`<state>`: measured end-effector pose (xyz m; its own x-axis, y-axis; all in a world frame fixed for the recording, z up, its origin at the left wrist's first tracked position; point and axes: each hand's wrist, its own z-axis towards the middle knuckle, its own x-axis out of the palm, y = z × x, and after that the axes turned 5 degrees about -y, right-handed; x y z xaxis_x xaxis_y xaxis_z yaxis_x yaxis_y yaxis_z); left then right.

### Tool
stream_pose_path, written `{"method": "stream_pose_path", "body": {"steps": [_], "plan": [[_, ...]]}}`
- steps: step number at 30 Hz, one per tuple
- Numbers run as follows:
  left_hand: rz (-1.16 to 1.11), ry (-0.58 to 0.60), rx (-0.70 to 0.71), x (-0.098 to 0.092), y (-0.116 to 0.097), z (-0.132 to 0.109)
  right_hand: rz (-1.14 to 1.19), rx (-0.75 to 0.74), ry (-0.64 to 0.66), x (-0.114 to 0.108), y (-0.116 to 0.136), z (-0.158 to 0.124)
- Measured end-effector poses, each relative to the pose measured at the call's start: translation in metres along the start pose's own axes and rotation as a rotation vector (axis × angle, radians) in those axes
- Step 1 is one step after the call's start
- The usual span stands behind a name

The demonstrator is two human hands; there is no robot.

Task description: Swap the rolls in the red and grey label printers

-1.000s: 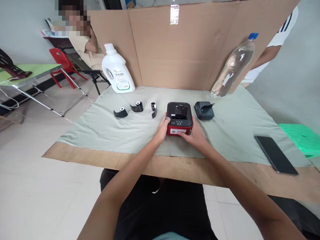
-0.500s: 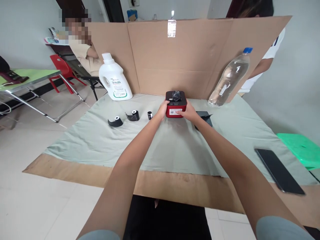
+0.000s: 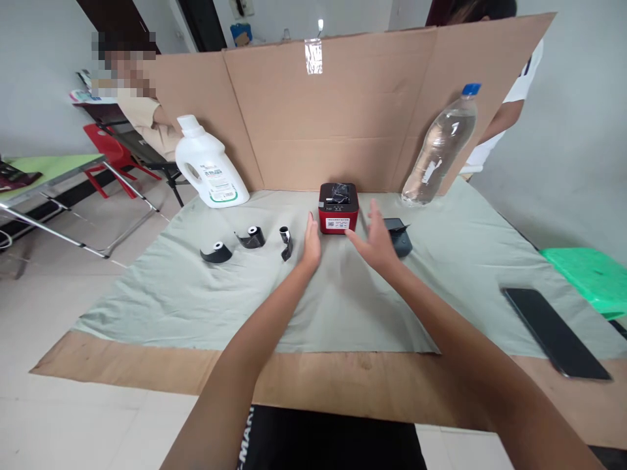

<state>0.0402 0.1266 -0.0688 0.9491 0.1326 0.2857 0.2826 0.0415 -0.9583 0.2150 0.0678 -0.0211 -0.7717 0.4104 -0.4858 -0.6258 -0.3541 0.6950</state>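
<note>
A small red device with a black top (image 3: 338, 215) stands on the cloth near the cardboard, with a white label on its front and dark crumpled film on top. My left hand (image 3: 311, 245) is just left of its front corner, fingers stretched out, holding nothing. To the device's right front, my right hand (image 3: 376, 245) has its fingers spread and is slightly blurred. Its thumb lies close to the label; whether they touch I cannot tell. Behind that hand sits a dark grey box-like thing (image 3: 401, 241), partly hidden. Three black rolls, a left one (image 3: 216, 252), a middle one (image 3: 251, 237) and a right one (image 3: 286, 243), trail loose strips.
A white detergent bottle (image 3: 210, 166) and a clear bottle with a blue cap (image 3: 443, 150) lean against the cardboard screen (image 3: 337, 104). A black phone (image 3: 556, 333) lies at the right. A green stool (image 3: 588, 277) stands beyond the table edge. Two people are behind the screen.
Both hands have let go of the red device and drawn back towards me, opening. The device stays in place. The right roll's strip now hangs out loose. The view has tilted slightly.
</note>
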Motion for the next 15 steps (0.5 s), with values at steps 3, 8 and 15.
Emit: {"method": "stream_pose_path", "body": {"steps": [3,8,15], "plan": [[0.133,0.121,0.052,-0.027,0.008,-0.052,-0.214,-0.090,-0.255,-0.045,-0.015,-0.043],[0.205,0.223,0.007,-0.049,0.000,-0.099,-0.487,0.295,-0.187,-0.067,-0.063,-0.071],[0.374,0.255,0.075,-0.046,-0.001,-0.101,-0.616,0.487,-0.109,-0.029,-0.052,-0.040]]}}
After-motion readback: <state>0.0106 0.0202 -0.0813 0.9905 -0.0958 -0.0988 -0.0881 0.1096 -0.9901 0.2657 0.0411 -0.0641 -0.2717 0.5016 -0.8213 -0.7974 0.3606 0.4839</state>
